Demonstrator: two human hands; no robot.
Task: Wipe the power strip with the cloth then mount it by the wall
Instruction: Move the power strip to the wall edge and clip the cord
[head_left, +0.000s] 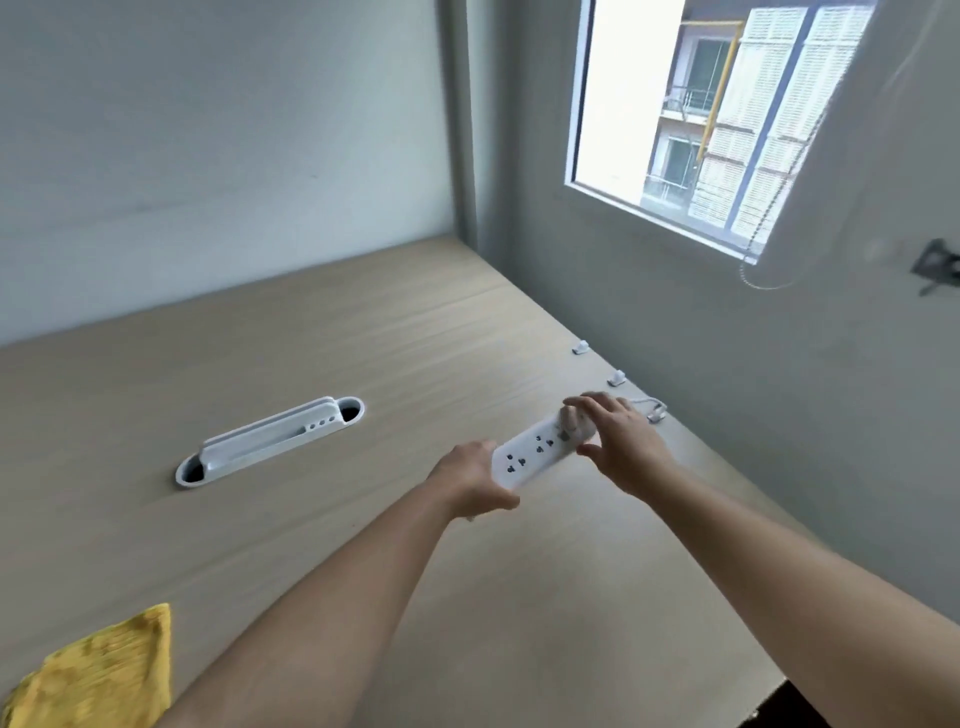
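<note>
A white power strip (535, 452) with several sockets lies slanted over the wooden desk (363, 338), close to the grey wall (727, 364) on the right. My left hand (472, 480) grips its near end. My right hand (618, 441) holds its far end, fingers curled over the top. Its white cord (649, 405) runs from the far end toward the wall. The yellow cloth (98, 670) lies on the desk at the bottom left, away from both hands.
Two small white clips (581, 347) (617, 378) sit on the desk along the wall edge, just beyond the strip. A white oval cable grommet (270, 441) is set into the desk at the left. A window (701, 114) is above the right wall.
</note>
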